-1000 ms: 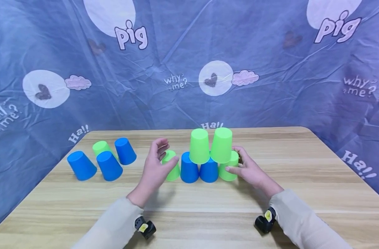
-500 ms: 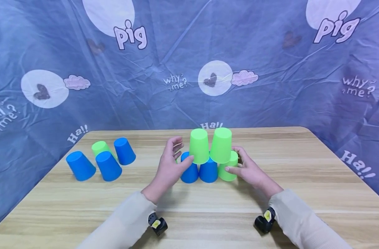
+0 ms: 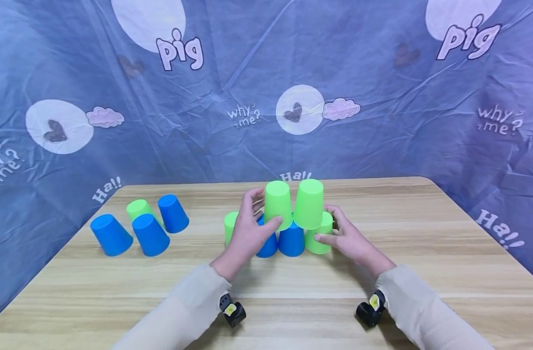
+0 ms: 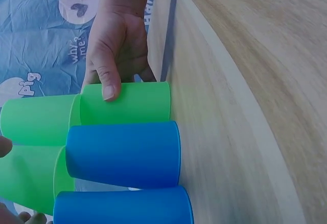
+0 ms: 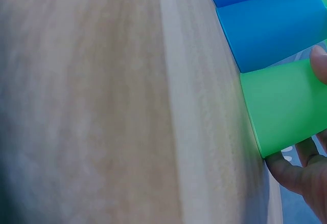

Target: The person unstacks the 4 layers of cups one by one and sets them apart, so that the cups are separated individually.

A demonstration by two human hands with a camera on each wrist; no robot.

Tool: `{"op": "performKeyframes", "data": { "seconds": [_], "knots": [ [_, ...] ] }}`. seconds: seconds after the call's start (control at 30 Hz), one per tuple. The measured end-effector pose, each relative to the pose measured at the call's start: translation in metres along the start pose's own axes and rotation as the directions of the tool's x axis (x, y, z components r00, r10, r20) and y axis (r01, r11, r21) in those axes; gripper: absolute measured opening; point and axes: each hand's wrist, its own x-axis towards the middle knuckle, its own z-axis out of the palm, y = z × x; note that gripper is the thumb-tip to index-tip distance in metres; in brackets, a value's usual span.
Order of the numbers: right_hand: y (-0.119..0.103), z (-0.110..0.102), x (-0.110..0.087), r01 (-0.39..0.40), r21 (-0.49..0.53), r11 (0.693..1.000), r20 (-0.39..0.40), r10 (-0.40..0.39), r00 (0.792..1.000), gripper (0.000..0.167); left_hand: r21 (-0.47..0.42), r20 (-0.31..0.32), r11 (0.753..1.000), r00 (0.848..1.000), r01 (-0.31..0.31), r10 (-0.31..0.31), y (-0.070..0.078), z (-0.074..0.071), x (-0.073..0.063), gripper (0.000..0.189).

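Note:
Upside-down plastic cups stand in a row with two green ones on top. My left hand [image 3: 249, 233] holds the upper left green cup [image 3: 277, 204], thumb in front and fingers curved round its left side. Beside it sits the upper right green cup [image 3: 309, 204]. Beneath are two blue cups, the left one [image 3: 268, 247] partly covered by my hand, the right one [image 3: 291, 241]. A green cup [image 3: 230, 224] at the row's left end is partly behind my left wrist. My right hand [image 3: 351, 243] grips the green cup [image 5: 286, 106] at the right end, thumb in front, fingers behind.
Further left on the wooden table [image 3: 292, 311] stand more upside-down cups: a blue cup [image 3: 111, 236], a second blue cup [image 3: 150, 236], a third blue cup [image 3: 173, 214] and a green cup [image 3: 138, 208]. A printed blue cloth [image 3: 231, 146] hangs behind the table.
My left hand has moved right, from beside the row's left end cup to the upper left green cup. My right hand has kept its hold, and the cups look unmoved.

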Motion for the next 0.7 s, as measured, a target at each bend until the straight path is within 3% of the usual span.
{"op": "performKeyframes", "data": {
  "seconds": [0.23,0.7],
  "knots": [
    [-0.002,0.000,-0.001,0.000,0.002,1.000,0.006,0.000,1.000,0.068,0.011,-0.024,1.000,0.999,-0.021,0.022,0.001,0.007,0.003,0.064],
    [-0.004,0.000,-0.001,-0.003,0.003,1.000,0.006,0.003,1.000,0.067,0.056,-0.040,0.998,0.999,0.003,-0.001,0.000,0.014,0.007,0.066]
  ]
}}
